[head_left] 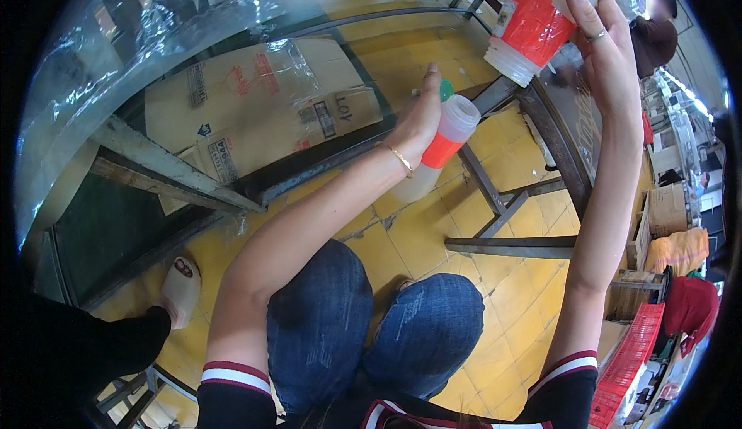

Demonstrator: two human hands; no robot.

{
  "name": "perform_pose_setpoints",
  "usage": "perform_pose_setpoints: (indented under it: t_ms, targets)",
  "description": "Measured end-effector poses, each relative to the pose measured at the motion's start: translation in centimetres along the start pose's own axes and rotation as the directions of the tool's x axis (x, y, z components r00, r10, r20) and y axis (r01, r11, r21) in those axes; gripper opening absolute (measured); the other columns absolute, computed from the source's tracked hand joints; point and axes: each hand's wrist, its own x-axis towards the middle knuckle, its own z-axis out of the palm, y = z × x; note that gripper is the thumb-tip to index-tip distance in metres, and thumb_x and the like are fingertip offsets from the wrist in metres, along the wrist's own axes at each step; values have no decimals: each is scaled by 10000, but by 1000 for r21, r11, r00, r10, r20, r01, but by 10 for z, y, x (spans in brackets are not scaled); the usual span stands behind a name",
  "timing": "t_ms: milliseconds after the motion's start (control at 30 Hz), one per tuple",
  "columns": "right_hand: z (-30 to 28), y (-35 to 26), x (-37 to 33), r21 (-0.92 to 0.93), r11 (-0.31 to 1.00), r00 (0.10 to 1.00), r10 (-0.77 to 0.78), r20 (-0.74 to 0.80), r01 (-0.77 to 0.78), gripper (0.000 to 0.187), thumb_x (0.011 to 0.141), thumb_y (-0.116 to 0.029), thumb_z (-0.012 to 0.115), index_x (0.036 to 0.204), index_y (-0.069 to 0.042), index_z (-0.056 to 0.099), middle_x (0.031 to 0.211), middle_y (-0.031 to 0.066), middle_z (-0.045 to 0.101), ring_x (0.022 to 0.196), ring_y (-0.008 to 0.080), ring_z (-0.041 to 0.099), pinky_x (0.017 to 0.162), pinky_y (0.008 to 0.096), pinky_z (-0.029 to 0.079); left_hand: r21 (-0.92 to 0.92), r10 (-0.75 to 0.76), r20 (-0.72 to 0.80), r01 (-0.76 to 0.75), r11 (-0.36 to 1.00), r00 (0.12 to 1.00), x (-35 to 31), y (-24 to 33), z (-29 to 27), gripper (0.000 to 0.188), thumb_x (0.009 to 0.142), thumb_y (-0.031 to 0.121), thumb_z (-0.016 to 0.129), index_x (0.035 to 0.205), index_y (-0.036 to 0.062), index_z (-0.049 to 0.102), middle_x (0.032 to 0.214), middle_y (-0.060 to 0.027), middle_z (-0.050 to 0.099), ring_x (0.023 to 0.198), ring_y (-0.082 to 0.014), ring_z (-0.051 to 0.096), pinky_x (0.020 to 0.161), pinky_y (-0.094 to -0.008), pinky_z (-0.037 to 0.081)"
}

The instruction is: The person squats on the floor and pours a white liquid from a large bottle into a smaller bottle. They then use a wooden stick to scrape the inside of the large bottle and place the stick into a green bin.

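1. Head view, left grip: closed round the left bottle, at its side. Thumb points up past the neck; fingers mostly hidden behind. Bottle leans, open neck above the grip and to its right, base below. Green bit by the thumb; can't tell if it's a cap or if it's held.
2. Right grip: curled round the far end of the right bottle, thumb on the near side. Threaded neck points down, left of and below the grip. Far end runs partly out of view.
3. Bottles look apart; depth between necks can't be told.
4. Around: carton left of the left grip, plastic sheet beyond that. Metal bars below right of the left grip, floor under it.
5. Handling, my read: walls look thin, so firm but no squeezing. Wrist does the tilting. Fingers off the left rim, left thumb lower. Right necks well clear of bars.
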Motion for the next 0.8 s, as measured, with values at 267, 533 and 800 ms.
perform_pose_setpoints:
  t_ms: [267, 533, 800]
  targets:
    - [-8, 33, 16, 146, 989, 996, -16, 84, 3, 686, 889, -517, 584, 1386, -69, 436, 1254, 101, 562, 1172, 189, 545, 1016, 357, 415, 56, 72, -186, -62, 996, 980, 10, -6, 5, 643, 930, 675, 300, 1008, 79, 530, 916, -82, 628, 834, -169, 612, 798, -336, 499]
    - [-2, 23, 14, 149, 989, 996, -9, 84, -4, 668, 886, -496, 600, 1376, -68, 446, 1251, 101, 561, 1171, 187, 544, 1014, 352, 415, 69, 43, -87, -37, 997, 995, -7, 5, 3, 856, 901, 714, 271, 1225, -46, 493, 1157, -190, 580, 1089, -244, 565, 947, -360, 431]
    - [2, 19, 5, 10, 1000, 997, 10, 79, -11, 716, 852, -573, 595, 1377, -108, 452, 1244, 108, 577, 1197, 218, 529, 1039, 387, 380, 22, 10, -34, -9, 1000, 999, -10, 9, 3, 672, 937, 659, 306, 1149, 55, 512, 1046, -109, 618, 969, -175, 590, 898, -352, 466]
